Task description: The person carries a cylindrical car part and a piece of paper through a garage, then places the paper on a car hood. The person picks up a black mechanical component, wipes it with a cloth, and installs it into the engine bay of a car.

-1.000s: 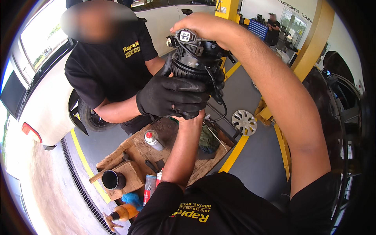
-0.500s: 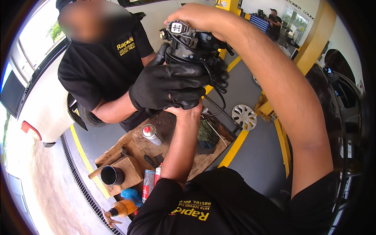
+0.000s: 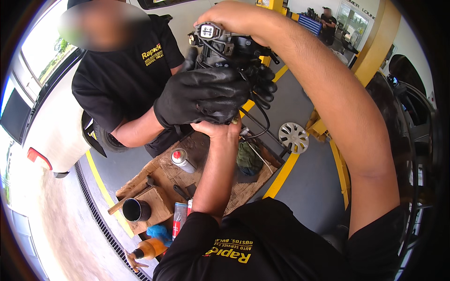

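A dark, motor-like car part with a grey four-pin connector and a black cable is held up at the top middle. My right hand curls over its top, fingers partly hidden behind it. From below, my left hand grips the underside; a glove and the part hide most of its fingers. Across from me, a co-worker in a black shirt clasps the same part. One black-gloved hand wraps its near side, and the other glove shows at its right.
Below stands a cardboard-covered work table. On it are a red-capped spray can, a black cup, a dark green cloth and more cans. An orange bottle is at the lower left. A wheel cover lies beyond, near a yellow lift post.
The co-worker's near gloved hand has shifted slightly up along the part, with its lower fingers drawn in. My hands keep their places on the part. The view has moved a little.
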The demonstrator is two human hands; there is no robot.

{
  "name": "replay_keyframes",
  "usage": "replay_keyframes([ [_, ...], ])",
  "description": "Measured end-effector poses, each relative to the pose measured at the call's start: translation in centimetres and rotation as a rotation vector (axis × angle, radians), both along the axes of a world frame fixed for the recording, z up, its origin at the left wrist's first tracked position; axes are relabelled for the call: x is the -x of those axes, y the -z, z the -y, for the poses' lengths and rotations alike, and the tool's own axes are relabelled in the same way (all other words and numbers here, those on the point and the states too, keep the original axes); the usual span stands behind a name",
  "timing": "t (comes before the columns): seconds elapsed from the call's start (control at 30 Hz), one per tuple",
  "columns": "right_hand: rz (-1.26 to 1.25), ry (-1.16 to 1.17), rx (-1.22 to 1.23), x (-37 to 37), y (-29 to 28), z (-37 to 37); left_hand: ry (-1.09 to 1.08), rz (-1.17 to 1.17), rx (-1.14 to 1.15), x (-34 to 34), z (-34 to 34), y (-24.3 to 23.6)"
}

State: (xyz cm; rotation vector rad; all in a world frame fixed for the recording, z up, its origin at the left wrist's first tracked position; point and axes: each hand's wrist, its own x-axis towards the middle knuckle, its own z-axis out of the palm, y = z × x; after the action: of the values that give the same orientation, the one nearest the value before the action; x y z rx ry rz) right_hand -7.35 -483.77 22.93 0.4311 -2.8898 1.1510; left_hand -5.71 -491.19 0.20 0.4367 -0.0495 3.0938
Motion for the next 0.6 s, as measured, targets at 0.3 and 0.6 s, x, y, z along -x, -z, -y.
replay_keyframes([
  [0.3, -0.123, -0.097, -0.116, -0.1, -0.1, -1.2, 0.008, 0.187, 0.063, -0.7, -0.2, -0.2],
  [0.6, -0.158, 0.027, 0.124, -1.4, 1.6, -2.0, -0.052, 0.11, 0.096, -2.3, 0.6, -1.2],
])
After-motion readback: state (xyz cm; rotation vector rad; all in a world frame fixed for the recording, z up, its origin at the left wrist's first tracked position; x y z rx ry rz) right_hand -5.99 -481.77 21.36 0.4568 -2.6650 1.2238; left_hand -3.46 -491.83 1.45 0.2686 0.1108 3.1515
